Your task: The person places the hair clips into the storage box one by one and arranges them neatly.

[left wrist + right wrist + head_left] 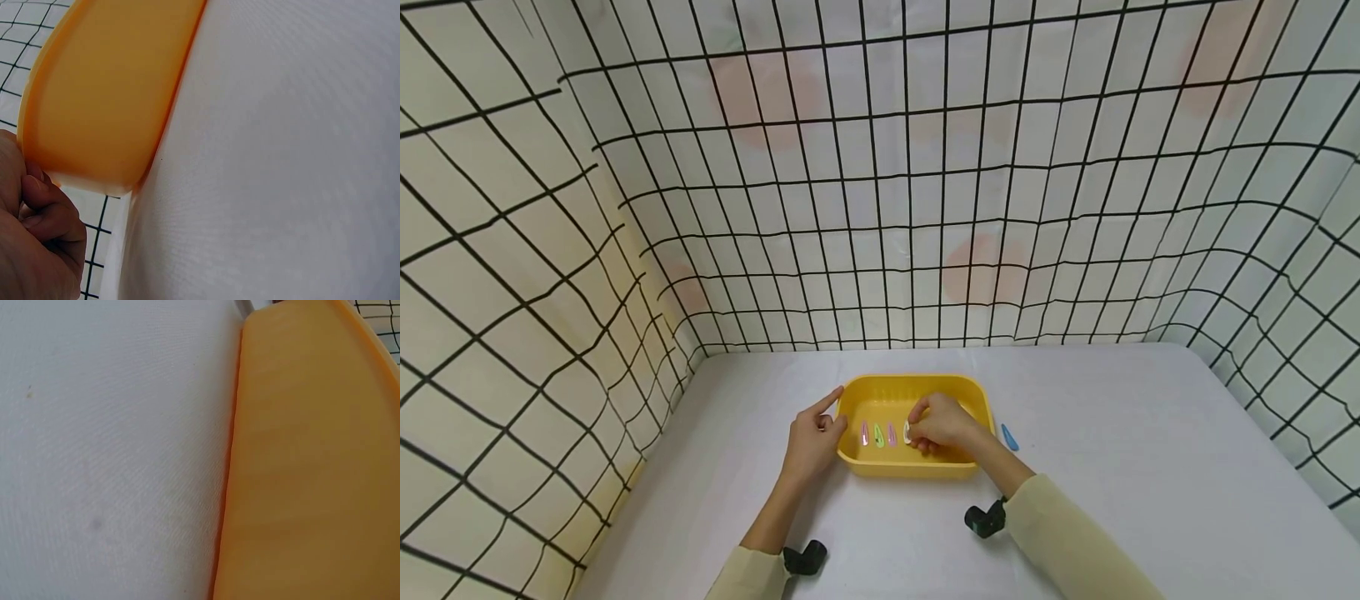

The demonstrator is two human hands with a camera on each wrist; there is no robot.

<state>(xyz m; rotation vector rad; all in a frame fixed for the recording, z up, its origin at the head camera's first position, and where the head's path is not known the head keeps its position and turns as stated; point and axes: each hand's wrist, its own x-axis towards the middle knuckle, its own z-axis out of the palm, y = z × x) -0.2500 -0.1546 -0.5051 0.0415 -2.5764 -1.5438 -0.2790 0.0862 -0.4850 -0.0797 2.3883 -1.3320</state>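
Inside a yellow tray (917, 471), a pink hair clip (864, 433), a light green hair clip (878, 435) and a second pink clip (892, 433) lie side by side in a row. To their right, my right hand (943, 423) reaches over the near rim and pinches a white hair clip (907, 432), partly hidden by the fingertips. At the tray's left end, my left hand (812, 437) holds the rim, index finger stretched toward the far corner and thumb on the edge. The left wrist view shows its other fingers (53, 215) curled beside the tray's outer wall.
A blue hair clip (1010, 437) lies on the white table (1150, 467), just right of the tray. Black grid netting (910, 175) over pale cloth encloses the table at the back and sides. Dark wrist cameras (985, 518) sit at both cuffs.
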